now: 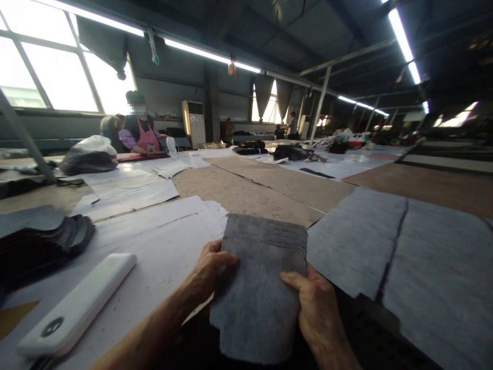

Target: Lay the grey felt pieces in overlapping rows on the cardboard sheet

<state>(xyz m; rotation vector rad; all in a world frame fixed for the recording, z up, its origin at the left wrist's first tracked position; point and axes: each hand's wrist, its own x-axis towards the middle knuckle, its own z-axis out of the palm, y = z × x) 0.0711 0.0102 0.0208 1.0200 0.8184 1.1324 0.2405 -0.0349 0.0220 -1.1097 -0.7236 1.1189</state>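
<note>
A stack of grey fabric pieces [258, 298] is held up in front of me, its upper edges fanned into thin layers. My left hand [211, 264] grips its left side, thumb on the front face and the other fingers behind. On the opposite edge, my right hand [314, 295] clasps the stack the same way, its thumb pressed on the front. Behind the stack lies white paper [154, 241] on the table. Large grey fabric sheets [358, 236] with a dark line across them spread out to the right.
A white power bank [82, 303] with a cable lies at the left, near a pile of dark cut pieces [42, 241]. Brown paper [265, 185] covers the middle of the table. Across it, a person in a pink apron [148, 137] works beside a plastic-wrapped bundle [90, 154].
</note>
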